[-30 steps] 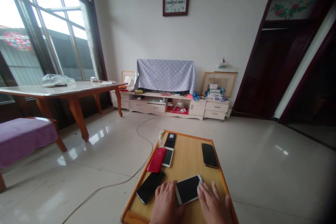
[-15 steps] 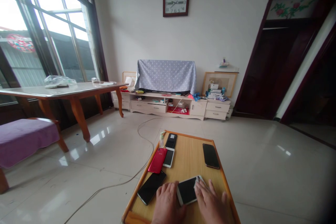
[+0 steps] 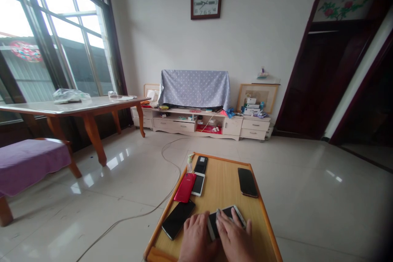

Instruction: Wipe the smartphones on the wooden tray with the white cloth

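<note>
A white-framed smartphone (image 3: 213,222) lies at a slant on the small wooden table, its dark screen facing up. My left hand (image 3: 195,235) is curled against the phone's left edge, gripping it there. Over the screen lies my right hand (image 3: 233,233), its fingers pressing a small greyish cloth (image 3: 218,212) that is mostly hidden beneath them. Left of my left hand is a black smartphone (image 3: 178,219). A red smartphone (image 3: 185,187) rests partly over another white smartphone (image 3: 198,184) farther up.
At the far left corner of the wooden table (image 3: 224,180) stand a pump bottle (image 3: 189,163) and a black phone (image 3: 201,164). Another dark phone (image 3: 247,182) lies near the right rim. A cable (image 3: 144,213) runs along the floor to the left.
My right hand has slid left across the phone's screen with the cloth, uncovering the phone's right end. My left hand stays at the left edge.
</note>
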